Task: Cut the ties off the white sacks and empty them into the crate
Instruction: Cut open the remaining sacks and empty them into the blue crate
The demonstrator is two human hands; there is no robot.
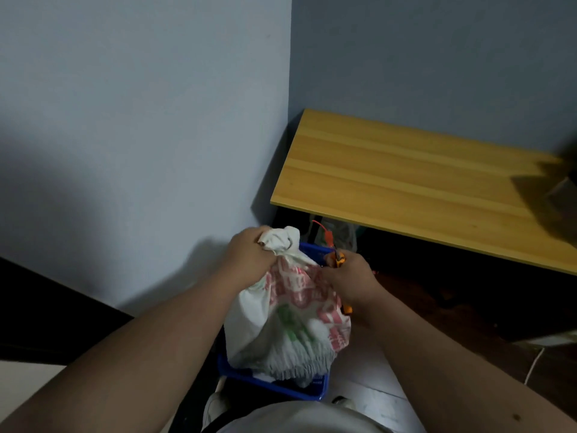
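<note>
A white sack with red and green print stands in a blue crate on the floor below me. My left hand grips the bunched top of the sack just above its tied neck. My right hand holds orange-handled scissors against the right side of the neck. The blades are hidden behind the sack and my fingers. A red tie sticks up just beyond the scissors.
A yellow wooden table stands to the right against the grey wall. Under it lies a clear plastic bag. A dark object sits at the table's right end. My shoes are close to the crate.
</note>
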